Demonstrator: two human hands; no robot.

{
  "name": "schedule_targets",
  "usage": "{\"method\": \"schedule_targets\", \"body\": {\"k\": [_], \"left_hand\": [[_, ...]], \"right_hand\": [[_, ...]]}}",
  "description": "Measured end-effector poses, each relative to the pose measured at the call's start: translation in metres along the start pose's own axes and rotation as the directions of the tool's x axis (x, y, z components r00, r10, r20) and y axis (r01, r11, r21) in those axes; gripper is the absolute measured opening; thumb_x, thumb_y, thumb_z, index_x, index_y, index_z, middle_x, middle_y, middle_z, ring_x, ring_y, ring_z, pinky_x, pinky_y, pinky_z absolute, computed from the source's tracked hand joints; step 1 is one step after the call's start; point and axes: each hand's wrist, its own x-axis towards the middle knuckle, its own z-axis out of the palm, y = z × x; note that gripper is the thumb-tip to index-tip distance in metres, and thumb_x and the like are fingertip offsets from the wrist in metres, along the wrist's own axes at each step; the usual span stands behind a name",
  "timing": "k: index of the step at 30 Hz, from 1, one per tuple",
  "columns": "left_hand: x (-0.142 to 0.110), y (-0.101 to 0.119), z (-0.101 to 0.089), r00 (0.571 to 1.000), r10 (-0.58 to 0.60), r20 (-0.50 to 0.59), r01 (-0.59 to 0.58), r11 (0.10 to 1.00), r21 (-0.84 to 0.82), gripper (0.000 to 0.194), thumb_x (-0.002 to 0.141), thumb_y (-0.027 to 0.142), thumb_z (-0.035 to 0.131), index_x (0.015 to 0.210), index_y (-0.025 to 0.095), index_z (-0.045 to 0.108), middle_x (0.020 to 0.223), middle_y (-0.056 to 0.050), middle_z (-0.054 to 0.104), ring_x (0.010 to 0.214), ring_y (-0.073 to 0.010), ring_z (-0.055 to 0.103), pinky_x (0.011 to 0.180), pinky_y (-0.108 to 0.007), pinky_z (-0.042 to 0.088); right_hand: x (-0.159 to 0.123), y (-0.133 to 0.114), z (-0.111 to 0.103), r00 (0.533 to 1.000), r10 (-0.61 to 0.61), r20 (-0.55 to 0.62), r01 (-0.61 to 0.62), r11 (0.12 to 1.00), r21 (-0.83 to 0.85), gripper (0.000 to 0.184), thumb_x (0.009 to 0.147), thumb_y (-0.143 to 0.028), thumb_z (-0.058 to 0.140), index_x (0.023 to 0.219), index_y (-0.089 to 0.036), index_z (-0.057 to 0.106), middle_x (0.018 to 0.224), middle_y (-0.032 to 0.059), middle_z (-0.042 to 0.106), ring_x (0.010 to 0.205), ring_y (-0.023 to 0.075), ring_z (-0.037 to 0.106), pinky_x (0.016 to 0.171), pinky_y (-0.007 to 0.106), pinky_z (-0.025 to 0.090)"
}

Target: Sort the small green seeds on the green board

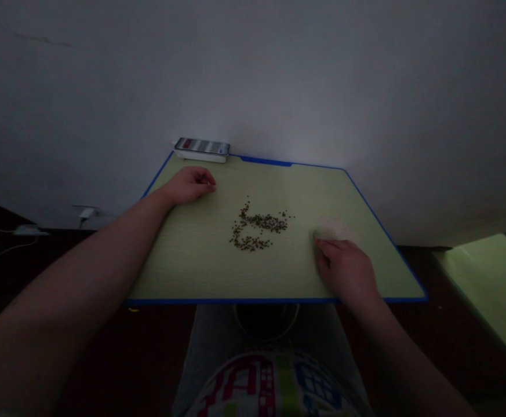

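A pale green tabletop (200, 255) with a blue rim lies in front of me. A scatter of small dark brown seeds or beans (257, 225) sits near its middle. My left hand (188, 184) rests at the far left of the table with its fingers curled in; nothing shows in them. My right hand (346, 267) lies near the front right edge, fingers bent and touching a pale, crumpled, see-through thing (333, 229) that may be a plastic bag. Both hands are apart from the seeds.
A phone (201, 146) lies on a white block (200, 156) at the table's far left corner, against a white wall. A round dark container (265, 321) shows below the front edge, above my lap. Cables and a plug (85, 213) lie on the dark floor at left.
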Motion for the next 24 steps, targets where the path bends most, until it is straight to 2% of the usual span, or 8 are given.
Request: {"method": "schedule_targets", "body": {"k": [5, 10, 13, 17, 24], "left_hand": [[-0.001, 0.000, 0.000, 1.000, -0.016, 0.016, 0.016, 1.000, -0.006, 0.022, 0.064, 0.032, 0.071, 0.078, 0.015, 0.065, 0.056, 0.003, 0.052, 0.052, -0.0101, 0.044, 0.050, -0.023, 0.033], [-0.001, 0.001, -0.001, 1.000, -0.025, 0.009, 0.025, 1.000, 0.008, 0.023, 0.065, 0.032, 0.072, 0.078, 0.015, 0.066, 0.056, 0.002, 0.053, 0.052, -0.0105, 0.045, 0.051, -0.024, 0.033], [-0.001, 0.001, 0.000, 1.000, -0.018, 0.017, 0.018, 1.000, -0.004, 0.021, 0.064, 0.031, 0.071, 0.077, 0.016, 0.065, 0.056, 0.003, 0.052, 0.052, -0.0099, 0.044, 0.050, -0.023, 0.032], [-0.001, 0.002, 0.000, 1.000, -0.010, 0.019, 0.010, 1.000, -0.019, 0.021, 0.064, 0.031, 0.071, 0.076, 0.016, 0.064, 0.055, 0.003, 0.051, 0.052, -0.0091, 0.044, 0.050, -0.023, 0.032], [-0.001, 0.002, 0.000, 1.000, -0.018, 0.007, 0.018, 1.000, -0.021, 0.021, 0.064, 0.031, 0.071, 0.076, 0.016, 0.064, 0.055, 0.003, 0.052, 0.050, -0.0088, 0.043, 0.049, -0.023, 0.031]], "right_hand": [[-0.008, -0.029, -0.011, 0.986, -0.166, -0.028, 0.168, 0.961, 0.222, 0.029, 0.088, -0.009, 0.054, 0.108, -0.012, 0.076, 0.100, 0.0121, 0.079, 0.081, 0.0253, 0.070, 0.075, 0.040, 0.059], [0.009, -0.044, -0.013, 0.969, -0.237, -0.070, 0.245, 0.877, 0.414, 0.031, 0.092, -0.009, 0.051, 0.110, -0.013, 0.075, 0.102, 0.0099, 0.079, 0.083, 0.0218, 0.070, 0.077, 0.038, 0.059], [0.015, -0.045, -0.010, 0.953, -0.288, -0.099, 0.301, 0.842, 0.447, 0.031, 0.092, -0.010, 0.050, 0.110, -0.014, 0.074, 0.101, 0.0103, 0.079, 0.083, 0.0217, 0.070, 0.078, 0.039, 0.059], [0.008, -0.047, -0.012, 0.929, -0.346, -0.130, 0.365, 0.799, 0.478, 0.031, 0.091, -0.010, 0.050, 0.112, -0.014, 0.073, 0.101, 0.0105, 0.079, 0.082, 0.0208, 0.070, 0.079, 0.038, 0.059], [0.011, -0.043, -0.008, 0.942, -0.302, -0.149, 0.336, 0.819, 0.465, 0.032, 0.090, -0.008, 0.052, 0.112, -0.014, 0.074, 0.100, 0.0109, 0.079, 0.081, 0.0219, 0.070, 0.077, 0.040, 0.060]]}}
